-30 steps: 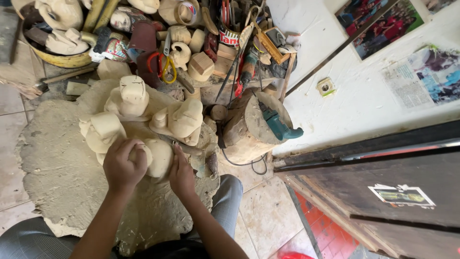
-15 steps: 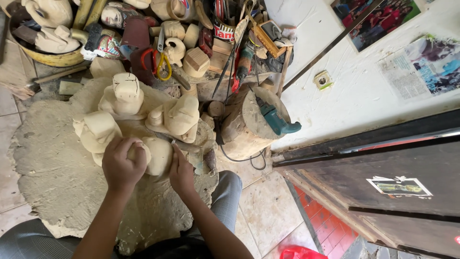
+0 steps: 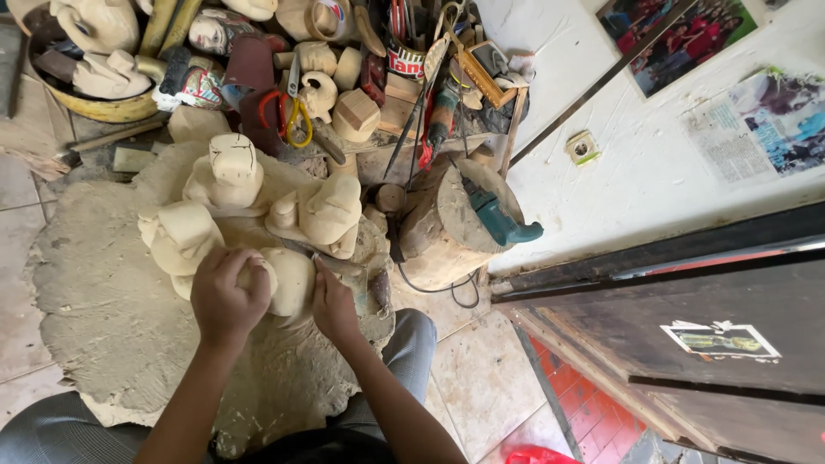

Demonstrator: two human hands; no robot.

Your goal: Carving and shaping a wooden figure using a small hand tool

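— Pale wood, is it, that lump between the hands?

— Yes. The wooden piece (image 3: 288, 279) sits near the middle of the scene, low on a heap of sawdust (image 3: 103, 309). The left hand (image 3: 225, 296) is curled into a fist against its left side, fingers wrapped over the edge. The right hand (image 3: 333, 305) presses its right side, closed around what looks like a thin metal tool (image 3: 301, 251), though the view is too small to be sure.

— And just beyond?

— Three more rough carvings, touching one another: one (image 3: 176, 236) at the left just beside the left hand, a taller one (image 3: 230, 172) farther off, and one (image 3: 322, 210) to the right.

— The surroundings?

— A log stump (image 3: 447, 223) stands at the right with a teal power tool (image 3: 503, 222) on it, its cord trailing to the tiled floor (image 3: 481, 378). Far off lies a clutter of wood blocks, scissors with red and yellow handles (image 3: 288, 116), and a yellow basin (image 3: 94, 107) of carved pieces. A white wall (image 3: 653, 155) with pictures and a dark door (image 3: 687, 301) fill the right.
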